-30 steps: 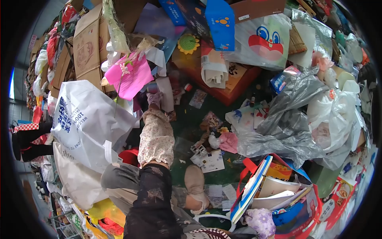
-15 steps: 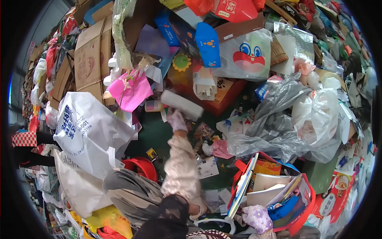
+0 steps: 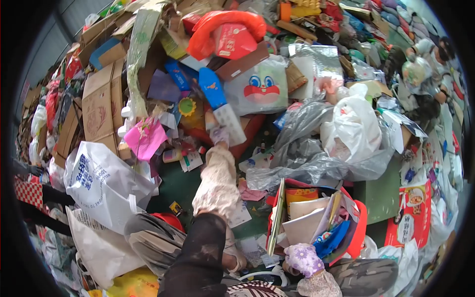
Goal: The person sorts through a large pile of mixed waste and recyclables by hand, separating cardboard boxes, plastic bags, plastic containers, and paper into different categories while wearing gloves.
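Your left hand (image 3: 219, 135) grips a white box (image 3: 231, 126), arm (image 3: 215, 185) outstretched; your right hand (image 3: 304, 260) is by the red bag (image 3: 359, 225), grip unclear.

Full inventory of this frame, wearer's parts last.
Dotted panel: 1, white, centre
Book bag: 1, red, lower right
Books and papers: several, mixed, in book bag
Cartoon-face bag: 1, whitish, upper centre
Plastic film: 1, grey, right of centre
Knotted plastic bag: 1, white, right of centre
Sunflower ornament: 1, yellow-green, upper left
Paper sheet: 1, pink, left
Printed bag: 1, white, left
Cardboard: several pieces, brown, upper left
Loose waste: uncountable, mixed, all around
Other people: at least 1, pale top, upper right
Left hand: 1, lilac glove, holding dotted panel
Right hand: 1, purple floral glove, beside book bag
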Motion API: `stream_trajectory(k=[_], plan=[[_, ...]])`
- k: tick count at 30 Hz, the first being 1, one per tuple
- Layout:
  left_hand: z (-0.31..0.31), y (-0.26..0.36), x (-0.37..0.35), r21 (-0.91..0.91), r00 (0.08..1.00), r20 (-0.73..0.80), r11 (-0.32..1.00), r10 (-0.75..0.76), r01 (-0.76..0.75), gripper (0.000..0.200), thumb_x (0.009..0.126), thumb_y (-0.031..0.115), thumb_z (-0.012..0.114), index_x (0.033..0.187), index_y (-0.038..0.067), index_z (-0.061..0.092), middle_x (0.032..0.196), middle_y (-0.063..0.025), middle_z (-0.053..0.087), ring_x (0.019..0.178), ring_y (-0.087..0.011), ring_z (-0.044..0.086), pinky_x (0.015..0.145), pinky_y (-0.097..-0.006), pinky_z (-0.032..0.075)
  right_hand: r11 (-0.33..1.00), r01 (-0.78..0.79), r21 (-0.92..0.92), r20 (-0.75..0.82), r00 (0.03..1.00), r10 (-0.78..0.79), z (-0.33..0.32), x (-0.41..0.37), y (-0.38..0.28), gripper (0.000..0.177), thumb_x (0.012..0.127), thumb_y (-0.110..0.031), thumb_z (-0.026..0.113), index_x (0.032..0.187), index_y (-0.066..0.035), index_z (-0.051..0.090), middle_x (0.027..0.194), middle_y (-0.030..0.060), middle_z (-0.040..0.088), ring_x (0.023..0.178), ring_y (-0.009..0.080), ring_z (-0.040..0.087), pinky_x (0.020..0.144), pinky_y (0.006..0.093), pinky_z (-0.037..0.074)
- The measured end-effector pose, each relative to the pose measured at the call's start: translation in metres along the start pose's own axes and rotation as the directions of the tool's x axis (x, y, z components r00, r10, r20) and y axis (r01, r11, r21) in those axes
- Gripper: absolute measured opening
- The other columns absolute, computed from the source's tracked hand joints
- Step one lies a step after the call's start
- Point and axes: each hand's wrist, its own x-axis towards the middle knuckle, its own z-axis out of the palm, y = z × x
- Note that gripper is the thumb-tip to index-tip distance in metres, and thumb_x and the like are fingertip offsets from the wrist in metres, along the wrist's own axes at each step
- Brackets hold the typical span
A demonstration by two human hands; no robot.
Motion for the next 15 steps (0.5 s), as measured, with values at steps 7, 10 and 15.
stream_trajectory(k=[7,10,15], plan=[[-0.108,-0.042,-0.170,-0.719,0.948,0.299,0.627,-0.112,0.301,0.025,0.092,0.019,0.048,0.103,0.002,0.063,0.096,-0.0089,0.065,0.082,-0.0208,0.063,0.073,-0.0330,0.052,0.997,-0.056,-0.049,-0.077,0.996,0.052,0.022,0.000,0.003,0.011,0.068,-0.020,0.060,0.070,-0.011,0.066,0.069,0.0126,0.065,0.071,0.0312,0.065,0.066,0.0441,0.051],[-0.140,-0.073,-0.222,-0.757,0.935,0.333,0.625,0.120,0.189,0.030,0.095,0.018,0.048,0.119,0.001,0.053,0.106,-0.0093,0.062,0.091,-0.0229,0.063,0.077,-0.0344,0.053,0.994,-0.086,-0.063,-0.005,0.996,0.086,0.019,-0.001,0.000,0.014,0.070,-0.019,0.060,0.077,-0.011,0.069,0.074,0.0129,0.067,0.076,0.0315,0.067,0.068,0.0442,0.052],[-0.178,-0.019,-0.267,-0.769,0.788,0.616,0.233,0.018,0.596,0.049,0.099,0.031,0.040,0.137,0.000,0.037,0.114,-0.0145,0.056,0.094,-0.0227,0.059,0.076,-0.0327,0.052,0.992,-0.099,-0.083,-0.029,0.995,0.097,0.008,-0.018,-0.011,0.017,0.073,-0.012,0.061,0.083,-0.007,0.072,0.082,0.0135,0.070,0.083,0.0287,0.069,0.068,0.0412,0.054]])
